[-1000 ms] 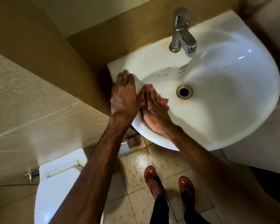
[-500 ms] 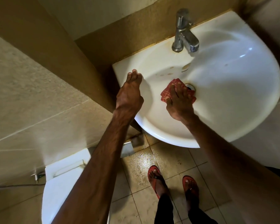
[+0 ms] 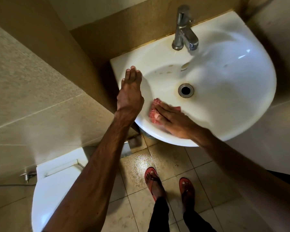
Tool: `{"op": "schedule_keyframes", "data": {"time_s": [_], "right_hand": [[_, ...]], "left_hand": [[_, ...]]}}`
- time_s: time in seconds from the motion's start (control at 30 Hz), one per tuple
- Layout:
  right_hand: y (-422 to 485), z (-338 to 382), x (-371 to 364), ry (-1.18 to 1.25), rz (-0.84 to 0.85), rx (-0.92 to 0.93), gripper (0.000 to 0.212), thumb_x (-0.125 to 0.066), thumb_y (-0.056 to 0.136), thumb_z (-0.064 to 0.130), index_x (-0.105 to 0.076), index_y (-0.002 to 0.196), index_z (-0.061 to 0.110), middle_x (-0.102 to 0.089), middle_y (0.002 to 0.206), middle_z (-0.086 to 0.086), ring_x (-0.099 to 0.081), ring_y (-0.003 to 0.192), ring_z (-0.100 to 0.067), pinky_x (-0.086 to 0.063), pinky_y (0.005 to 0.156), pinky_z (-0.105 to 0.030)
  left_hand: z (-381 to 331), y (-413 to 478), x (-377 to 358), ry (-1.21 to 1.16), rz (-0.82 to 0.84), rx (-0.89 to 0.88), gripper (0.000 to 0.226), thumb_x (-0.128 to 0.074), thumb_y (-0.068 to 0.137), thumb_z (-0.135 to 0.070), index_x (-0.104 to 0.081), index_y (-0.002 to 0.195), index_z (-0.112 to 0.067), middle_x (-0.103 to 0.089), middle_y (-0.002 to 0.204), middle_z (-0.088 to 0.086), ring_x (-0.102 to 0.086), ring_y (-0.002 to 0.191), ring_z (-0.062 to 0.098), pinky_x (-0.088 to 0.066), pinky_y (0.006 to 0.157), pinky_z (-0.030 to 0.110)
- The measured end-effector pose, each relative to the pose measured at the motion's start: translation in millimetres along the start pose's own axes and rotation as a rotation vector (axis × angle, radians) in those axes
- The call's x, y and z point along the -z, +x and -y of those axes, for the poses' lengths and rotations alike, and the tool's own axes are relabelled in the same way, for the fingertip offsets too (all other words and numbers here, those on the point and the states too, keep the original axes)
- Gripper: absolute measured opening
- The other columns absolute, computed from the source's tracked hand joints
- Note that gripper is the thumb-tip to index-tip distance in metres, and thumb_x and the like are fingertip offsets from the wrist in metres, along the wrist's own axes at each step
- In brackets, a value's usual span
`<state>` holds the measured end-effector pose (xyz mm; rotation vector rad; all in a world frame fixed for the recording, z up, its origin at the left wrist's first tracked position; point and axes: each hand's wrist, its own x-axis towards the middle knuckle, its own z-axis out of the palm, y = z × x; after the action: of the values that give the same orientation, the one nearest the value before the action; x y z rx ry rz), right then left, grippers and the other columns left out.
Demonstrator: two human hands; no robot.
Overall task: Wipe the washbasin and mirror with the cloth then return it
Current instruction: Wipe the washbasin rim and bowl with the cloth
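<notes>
A white washbasin (image 3: 241,104) is fixed to the wall, with a chrome tap (image 3: 184,30) at the back and a round drain (image 3: 185,90) in the bowl. A red checked cloth (image 3: 155,113) lies on the bowl's near left slope. My right hand (image 3: 172,121) presses flat on it with straight fingers. My left hand (image 3: 130,91) rests on the basin's left rim, fingers straight and together. No mirror is in view.
A white toilet cistern and lid (image 3: 57,181) stand low at the left, under my left forearm. Tiled walls close in at the left and back. Wet floor tiles (image 3: 137,166) lie below the basin, where my feet in red sandals (image 3: 153,181) stand.
My right hand slid the cloth from beside the drain back down to the near left slope of the bowl. My left hand stayed on the left rim.
</notes>
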<state>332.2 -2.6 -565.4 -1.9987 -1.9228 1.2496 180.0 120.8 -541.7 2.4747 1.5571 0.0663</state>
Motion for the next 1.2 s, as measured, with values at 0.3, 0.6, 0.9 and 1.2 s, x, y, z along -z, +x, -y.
{"op": "schedule_keyframes", "data": {"time_s": [0.3, 0.6, 0.9, 1.2], "right_hand": [[57.0, -54.2, 13.6, -0.141, -0.162, -0.196, 0.06, -0.036, 0.105, 0.049, -0.028, 0.16, 0.028, -0.007, 0.174, -0.002, -0.01, 0.159, -0.032, -0.021, 0.12, -0.063], [-26.0, 15.9, -0.5, 0.268, 0.022, -0.027, 0.049, -0.047, 0.108, 0.046, -0.042, 0.156, 0.038, -0.037, 0.16, 0.024, -0.04, 0.144, 0.004, -0.025, 0.125, -0.026], [-72.2, 14.5, 10.3, 0.058, 0.092, 0.079, 0.058, -0.04, 0.109, 0.05, -0.018, 0.162, 0.045, -0.028, 0.168, 0.013, -0.043, 0.146, -0.022, -0.04, 0.12, -0.046], [30.3, -66.1, 34.7, -0.24, 0.018, -0.056, 0.061, -0.043, 0.101, 0.047, -0.029, 0.158, 0.031, -0.004, 0.175, 0.002, -0.011, 0.16, -0.031, -0.017, 0.122, -0.059]], "left_hand": [[0.0, -1.1, -3.5, -0.006, 0.012, 0.011, 0.083, -0.044, 0.085, 0.011, -0.013, 0.159, -0.01, -0.002, 0.168, 0.008, 0.002, 0.156, 0.026, -0.018, 0.126, 0.041], [-0.8, -3.2, 1.0, 0.014, 0.003, 0.014, 0.084, -0.042, 0.082, 0.01, -0.014, 0.159, -0.007, -0.003, 0.168, 0.011, -0.002, 0.156, 0.029, -0.019, 0.125, 0.041], [3.9, -8.5, -9.3, -0.034, -0.052, 0.023, 0.088, -0.043, 0.077, 0.015, -0.019, 0.158, -0.008, -0.007, 0.168, 0.01, -0.003, 0.156, 0.029, -0.017, 0.125, 0.043], [6.3, -4.9, -6.0, -0.087, -0.002, 0.026, 0.088, -0.041, 0.079, 0.014, -0.014, 0.16, -0.01, -0.003, 0.168, 0.007, 0.002, 0.156, 0.026, -0.01, 0.127, 0.04]]}}
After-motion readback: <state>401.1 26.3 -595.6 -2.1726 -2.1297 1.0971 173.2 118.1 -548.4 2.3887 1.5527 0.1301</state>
